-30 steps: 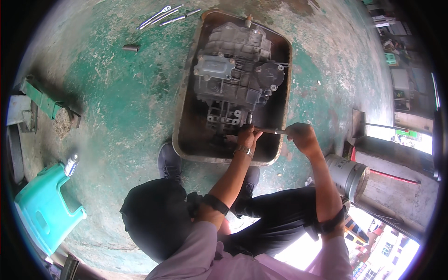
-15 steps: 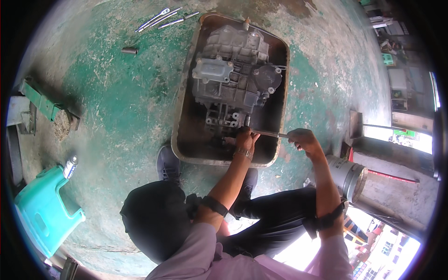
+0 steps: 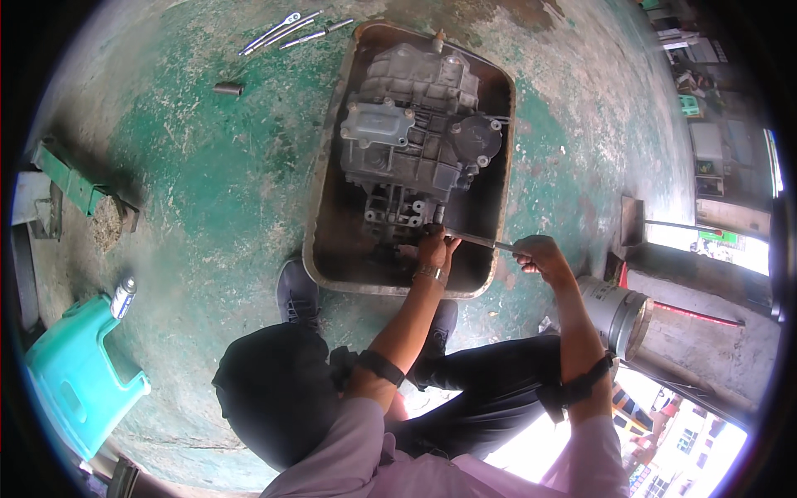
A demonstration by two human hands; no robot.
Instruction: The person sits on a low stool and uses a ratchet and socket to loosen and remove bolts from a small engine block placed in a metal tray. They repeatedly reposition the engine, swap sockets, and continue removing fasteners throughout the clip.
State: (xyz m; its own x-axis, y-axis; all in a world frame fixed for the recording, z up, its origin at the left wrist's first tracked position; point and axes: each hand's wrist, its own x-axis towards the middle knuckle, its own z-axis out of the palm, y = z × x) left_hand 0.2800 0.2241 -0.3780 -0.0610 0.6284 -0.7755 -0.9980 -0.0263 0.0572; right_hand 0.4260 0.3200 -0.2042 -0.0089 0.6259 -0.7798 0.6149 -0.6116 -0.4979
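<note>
Head view: the machine part, a grey metal housing, sat in a brown tray on a worn green floor, right in front of the person. It had a flat cover plate on its left and a round dark cap on its right.

Left hand: over the near end of the tray, fingers bent and mostly closed about the inner end of a metal bar; exact finger placement partly hidden. A short silver socket stood just beyond those fingers, by the machine part. Watch on that wrist.

Right hand: outside the tray's right rim, fingers curled in with hardly any gap, gripping the outer end of the same bar. The bar ran across the rim, roughly level between both hands. Dark straps sat on both arms.

Shoes were near the tray's near edge. Beyond the tray's left side lay a ratchet with slim rods; a short dark tube lay nearer, apart from them. Far left: teal stool, with a white can at its edge. Right side: grey bucket near the right forearm, long-handled dustpan farther up.
</note>
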